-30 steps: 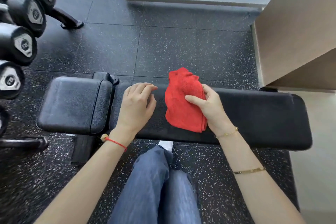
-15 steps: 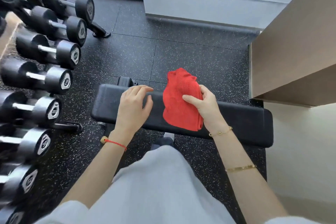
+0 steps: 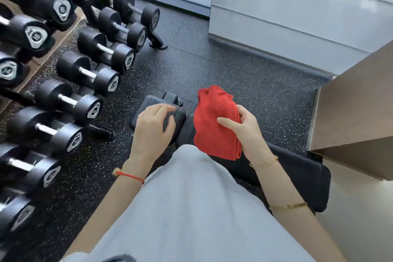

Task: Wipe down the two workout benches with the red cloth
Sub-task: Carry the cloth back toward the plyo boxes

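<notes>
1. A black bench (image 3: 297, 174) is seen from above, running from the picture's centre toward the lower right. Its near middle is hidden behind a grey shirt (image 3: 191, 208).
2. The bench is made of two pads: a short seat pad (image 3: 148, 104) at the left end and a long pad to its right, with a narrow gap between them.
3. A red cloth (image 3: 214, 125), folded and bunched, is draped over the long pad just right of that gap. Its far end stands up past the pad's far edge.
4. The cloth is gripped by the right hand (image 3: 246, 130). The thumb is laid across the cloth's top face and the fingers are curled round its right edge, so the fold is pinched between them.
5. The left hand (image 3: 153, 127) is laid palm down on the seat pad. Its fingers are loosely bent and slightly spread, with the tips resting near the pad's right edge. Nothing is held in it.
6. The two hands are kept near each other but apart; the pad gap and the cloth's left edge lie between them.
7. A red string bracelet (image 3: 129, 175) is worn on the left wrist; a gold chain (image 3: 263, 162) and a gold bangle (image 3: 288, 206) are worn on the right forearm.
8. A rack of black dumbbells (image 3: 93, 74) is noted along the left, standing on black speckled flooring (image 3: 244, 74).
9. A pale wall (image 3: 297, 17) is seen beyond the bench, and a tan panel (image 3: 350, 108) at the right.
10. Only one bench is in view.
</notes>
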`<action>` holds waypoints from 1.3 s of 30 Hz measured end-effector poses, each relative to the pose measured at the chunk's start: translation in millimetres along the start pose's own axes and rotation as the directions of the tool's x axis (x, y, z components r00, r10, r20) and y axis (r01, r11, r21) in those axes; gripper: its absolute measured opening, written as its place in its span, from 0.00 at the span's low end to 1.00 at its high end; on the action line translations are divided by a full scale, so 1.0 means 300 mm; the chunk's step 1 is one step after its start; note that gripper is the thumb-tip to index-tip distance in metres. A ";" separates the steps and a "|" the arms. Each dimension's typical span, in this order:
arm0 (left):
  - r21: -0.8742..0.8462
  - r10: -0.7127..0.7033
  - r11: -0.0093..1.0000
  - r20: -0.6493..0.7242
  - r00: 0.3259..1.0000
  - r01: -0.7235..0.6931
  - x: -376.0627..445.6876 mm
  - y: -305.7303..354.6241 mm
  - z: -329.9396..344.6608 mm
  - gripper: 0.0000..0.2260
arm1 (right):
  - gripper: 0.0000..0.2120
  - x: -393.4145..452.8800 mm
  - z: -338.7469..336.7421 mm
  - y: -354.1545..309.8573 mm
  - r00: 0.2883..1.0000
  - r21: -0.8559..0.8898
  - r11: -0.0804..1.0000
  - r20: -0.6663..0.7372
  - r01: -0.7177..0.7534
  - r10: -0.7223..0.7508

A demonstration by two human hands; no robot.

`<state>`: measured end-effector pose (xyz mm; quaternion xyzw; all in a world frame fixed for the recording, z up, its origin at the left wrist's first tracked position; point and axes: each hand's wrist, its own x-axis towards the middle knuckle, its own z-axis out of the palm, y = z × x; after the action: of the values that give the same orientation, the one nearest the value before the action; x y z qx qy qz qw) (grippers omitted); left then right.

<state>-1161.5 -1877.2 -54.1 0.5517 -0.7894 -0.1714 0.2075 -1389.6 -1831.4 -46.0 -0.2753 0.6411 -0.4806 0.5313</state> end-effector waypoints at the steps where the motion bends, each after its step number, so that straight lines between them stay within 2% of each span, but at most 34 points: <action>1: 0.005 -0.025 1.000 -0.023 0.999 0.025 -0.019 -0.003 -0.008 0.11 | 0.16 -0.004 0.005 -0.003 1.000 -0.005 1.000 0.025 0.003 -0.003; 5: 0.004 -0.117 0.993 -0.116 0.986 0.119 -0.115 0.008 -0.027 0.12 | 0.15 -0.021 0.011 -0.012 0.987 -0.043 0.999 0.158 0.022 -0.015; 9: 0.000 -0.249 0.967 -0.210 0.945 0.255 -0.253 0.057 -0.046 0.13 | 0.13 -0.049 0.018 -0.024 0.951 -0.105 0.993 0.310 0.046 -0.011; 14: 0.000 -0.401 0.907 -0.299 0.866 0.420 -0.465 0.126 -0.052 0.11 | 0.16 -0.112 0.038 -0.008 0.888 -0.170 0.983 0.459 0.069 0.017; 18: -0.011 -0.524 0.830 -0.361 0.771 0.558 -0.659 0.175 -0.059 0.11 | 0.16 -0.186 0.083 0.044 0.807 -0.218 0.975 0.583 0.047 0.091; 23: -0.059 -0.657 0.688 -0.475 0.585 0.724 -0.908 0.216 -0.082 0.12 | 0.14 -0.298 0.209 0.112 0.657 -0.334 0.941 0.722 0.056 0.217; 28: -0.137 -0.744 0.518 -0.559 0.366 0.845 -1.123 0.242 -0.088 0.10 | 0.13 -0.433 0.381 0.166 0.479 -0.411 0.896 0.828 0.170 0.290; 33: -0.221 -0.772 0.393 -0.607 0.189 0.893 -1.316 0.225 -0.117 0.10 | 0.13 -0.590 0.571 0.241 0.333 -0.437 0.865 0.876 0.245 0.349; 36: -0.278 -0.787 0.303 -0.613 0.075 0.911 -1.462 0.194 -0.155 0.10 | 0.13 -0.710 0.699 0.315 0.217 -0.440 0.853 0.895 0.282 0.389; 39: -0.304 -0.786 0.242 -0.618 0.003 0.921 -1.630 0.148 -0.213 0.10 | 0.13 -0.861 0.836 0.407 0.139 -0.436 0.848 0.900 0.300 0.414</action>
<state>-1014.7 -1404.4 -45.0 0.9484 -0.1603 0.0260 0.2724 -1059.7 -1642.3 -42.5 -0.6272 0.2451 0.0382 0.7383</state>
